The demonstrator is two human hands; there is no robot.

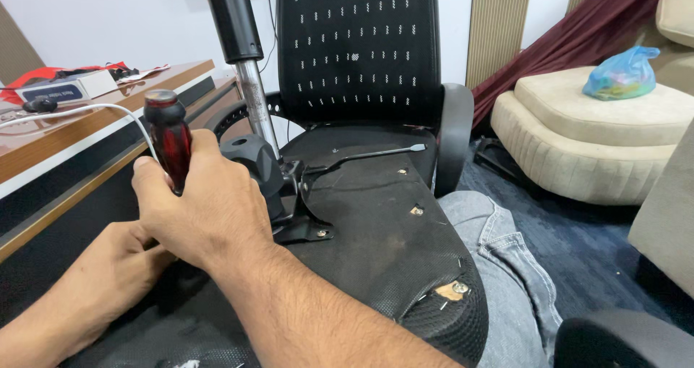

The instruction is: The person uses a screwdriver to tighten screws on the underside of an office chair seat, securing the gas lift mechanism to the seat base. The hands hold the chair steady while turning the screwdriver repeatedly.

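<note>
**Screwdriver gripped upright over an upturned office chair**

The red-and-black screwdriver (pixel 168 138) is standing upright at the near left, its hard, ridged handle looking light and easy to grip around the middle. The right hand (pixel 206 209) is wrapping it tightly; the left hand (pixel 116 270) is tucking beneath, its grip hidden. Under them is lying the heavy, rigid chair underside (pixel 376 245), the gas cylinder (pixel 242 57) rising behind, the tabletop (pixel 87 122) at left.

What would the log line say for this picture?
right hand: grips red-black screwdriver upright | left hand: low beside it, hold unclear | upturned chair seat underneath | gas cylinder sticking up
</note>
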